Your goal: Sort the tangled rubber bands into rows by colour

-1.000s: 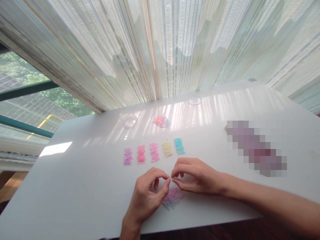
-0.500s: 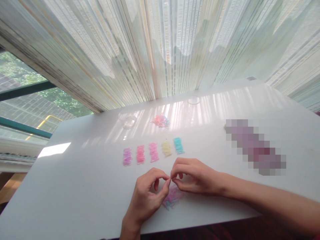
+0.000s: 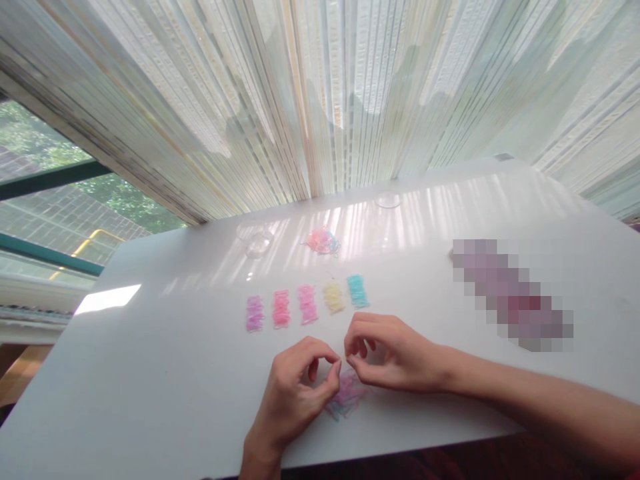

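Note:
My left hand [image 3: 296,390] and my right hand [image 3: 387,351] meet near the front of the white table [image 3: 165,373], each with thumb and forefinger pinched, fingertips almost touching. What they pinch is too small to make out. Just under them lies a mixed heap of small pink and blue elastic bands [image 3: 346,395]. Beyond the hands a row of sorted band piles runs left to right: purple [image 3: 255,313], pink [image 3: 281,309], lighter pink [image 3: 307,304], yellow [image 3: 334,297], blue [image 3: 357,291].
Farther back lies another mixed heap of bands [image 3: 323,241], with a clear round lid or dish [image 3: 256,240] to its left and a second clear dish [image 3: 389,199] near the curtain. A blurred-out object [image 3: 510,293] lies at the right. Striped curtains hang behind the table.
My left hand has dropped slightly toward the mixed heap and my right fingers have loosened a little; the two pinches have drawn a bit apart.

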The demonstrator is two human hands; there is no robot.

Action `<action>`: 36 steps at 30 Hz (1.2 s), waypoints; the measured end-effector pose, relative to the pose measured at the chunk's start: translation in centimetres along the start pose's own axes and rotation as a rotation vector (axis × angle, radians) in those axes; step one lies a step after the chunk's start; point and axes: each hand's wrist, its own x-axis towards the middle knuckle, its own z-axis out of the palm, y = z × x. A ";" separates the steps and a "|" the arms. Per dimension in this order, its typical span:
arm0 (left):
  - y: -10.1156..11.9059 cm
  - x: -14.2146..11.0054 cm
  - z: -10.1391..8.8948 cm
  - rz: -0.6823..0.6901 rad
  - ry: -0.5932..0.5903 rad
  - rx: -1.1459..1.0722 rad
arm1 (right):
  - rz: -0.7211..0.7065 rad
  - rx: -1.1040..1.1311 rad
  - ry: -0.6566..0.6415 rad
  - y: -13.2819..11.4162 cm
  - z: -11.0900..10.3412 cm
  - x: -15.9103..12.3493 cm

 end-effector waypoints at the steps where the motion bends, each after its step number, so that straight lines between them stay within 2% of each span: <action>1: 0.0 0.0 -0.1 -0.001 0.010 -0.003 | 0.004 0.011 0.003 -0.2 -0.1 0.1; 6: 0.4 0.7 -1.1 0.005 0.009 0.025 | 0.045 -0.003 0.001 -0.4 -0.4 0.2; 13: 0.3 4.1 -2.7 -0.025 0.010 0.216 | 0.064 -0.370 -0.071 0.8 -0.4 -0.1; 18: -0.2 6.4 -2.0 -0.038 -0.002 0.376 | 0.106 -0.502 -0.127 0.6 -0.5 -0.1; 22: -0.7 6.7 -1.4 -0.043 0.012 0.463 | 0.125 -0.554 -0.143 0.3 -0.6 -0.1; 26: -0.8 5.8 -1.6 -0.035 0.028 0.491 | 0.108 -0.568 -0.153 0.4 -0.6 -0.1; 30: -0.5 3.3 -2.4 -0.016 0.056 0.436 | 0.080 -0.568 -0.143 0.6 -0.6 -0.1; 36: 0.0 -2.1 -3.8 -0.017 -0.093 0.290 | -0.005 -0.513 -0.150 0.9 -0.3 -0.3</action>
